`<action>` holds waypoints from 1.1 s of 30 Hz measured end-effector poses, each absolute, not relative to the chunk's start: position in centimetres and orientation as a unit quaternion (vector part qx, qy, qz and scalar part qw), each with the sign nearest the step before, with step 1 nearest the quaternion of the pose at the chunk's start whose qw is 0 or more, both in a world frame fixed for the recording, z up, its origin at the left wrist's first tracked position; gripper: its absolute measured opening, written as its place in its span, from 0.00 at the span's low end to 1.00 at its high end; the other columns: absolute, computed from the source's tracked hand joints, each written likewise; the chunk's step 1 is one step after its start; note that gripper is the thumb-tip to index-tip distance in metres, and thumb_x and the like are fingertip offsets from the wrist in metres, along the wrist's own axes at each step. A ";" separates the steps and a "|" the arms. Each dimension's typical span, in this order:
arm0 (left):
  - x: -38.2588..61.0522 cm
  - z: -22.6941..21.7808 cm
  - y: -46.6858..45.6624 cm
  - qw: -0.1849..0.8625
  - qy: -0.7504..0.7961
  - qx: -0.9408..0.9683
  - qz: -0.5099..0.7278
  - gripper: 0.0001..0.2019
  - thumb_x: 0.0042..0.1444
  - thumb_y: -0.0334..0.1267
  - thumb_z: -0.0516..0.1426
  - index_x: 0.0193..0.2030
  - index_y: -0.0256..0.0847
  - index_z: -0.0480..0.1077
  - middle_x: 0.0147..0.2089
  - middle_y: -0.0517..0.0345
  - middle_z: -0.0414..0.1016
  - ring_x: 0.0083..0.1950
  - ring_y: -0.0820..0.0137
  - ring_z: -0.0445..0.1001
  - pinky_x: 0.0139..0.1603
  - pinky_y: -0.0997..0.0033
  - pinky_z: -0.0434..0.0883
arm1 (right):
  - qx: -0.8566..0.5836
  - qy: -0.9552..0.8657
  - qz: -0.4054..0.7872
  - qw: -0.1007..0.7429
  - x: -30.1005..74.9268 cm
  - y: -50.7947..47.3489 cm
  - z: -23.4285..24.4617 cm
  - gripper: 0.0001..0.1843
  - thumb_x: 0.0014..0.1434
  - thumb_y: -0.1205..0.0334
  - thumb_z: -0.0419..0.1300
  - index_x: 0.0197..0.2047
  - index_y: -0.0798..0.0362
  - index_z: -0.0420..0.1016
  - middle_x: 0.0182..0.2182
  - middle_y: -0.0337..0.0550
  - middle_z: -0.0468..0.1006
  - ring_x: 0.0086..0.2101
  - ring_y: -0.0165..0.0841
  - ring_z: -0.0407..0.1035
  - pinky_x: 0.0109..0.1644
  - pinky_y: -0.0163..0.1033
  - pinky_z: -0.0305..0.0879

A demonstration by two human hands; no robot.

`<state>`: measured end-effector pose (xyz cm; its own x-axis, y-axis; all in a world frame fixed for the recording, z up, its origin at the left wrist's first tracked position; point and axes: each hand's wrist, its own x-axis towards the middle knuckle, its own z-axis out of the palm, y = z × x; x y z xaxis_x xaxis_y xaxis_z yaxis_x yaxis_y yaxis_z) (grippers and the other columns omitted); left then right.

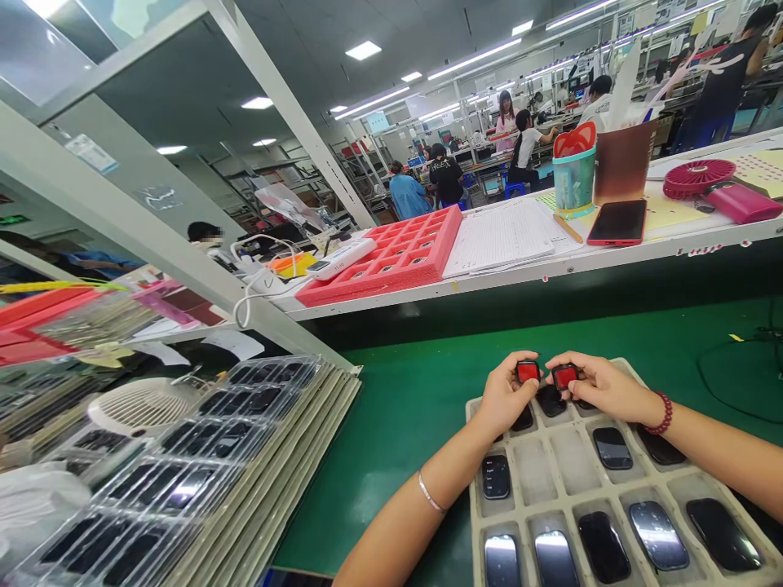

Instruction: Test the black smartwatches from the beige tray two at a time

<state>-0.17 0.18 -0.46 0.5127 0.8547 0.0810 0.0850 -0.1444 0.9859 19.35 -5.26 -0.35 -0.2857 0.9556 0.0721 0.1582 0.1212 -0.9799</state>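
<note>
My left hand (506,398) pinches a small black smartwatch body with a lit red face (528,372) between thumb and fingers. Close beside it, my right hand (603,388) grips a second smartwatch body (564,377), its face also red. The two are held side by side, slightly apart, over the far end of a beige compartment tray (514,513). Dark rounded-rectangle smartwatch bodies lie in many of its pockets, such as one (612,447) below my right hand and another (495,476) at the left edge. Two middle pockets hold none. My hands partly cover the far row.
Stacked trays (306,440) with dark pieces under clear covers stand left on the green mat (391,424). A raised shelf carries red foam (422,244), papers (502,240), a phone (617,222), a cup (573,181) and a pink fan (743,201). A cable (703,383) lies right. Several people sit beyond.
</note>
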 end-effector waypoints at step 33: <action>-0.2 0.1 0.0 0.606 0.333 0.625 0.362 0.16 0.52 0.49 0.58 0.36 0.36 0.69 0.29 0.56 0.71 0.30 0.74 0.69 0.29 0.75 0.68 | -0.421 -0.602 0.540 0.412 19.3 -5.5 0.2 0.12 0.61 0.56 0.54 0.41 0.56 0.71 0.33 0.44 0.76 0.29 0.28 0.68 0.32 0.34 0.70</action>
<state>-0.16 0.01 0.07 0.5166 0.8548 0.0489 -0.0227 -0.0435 0.9988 19.35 -5.51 0.21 -0.3069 0.9509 0.0408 0.0615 0.0626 -0.9961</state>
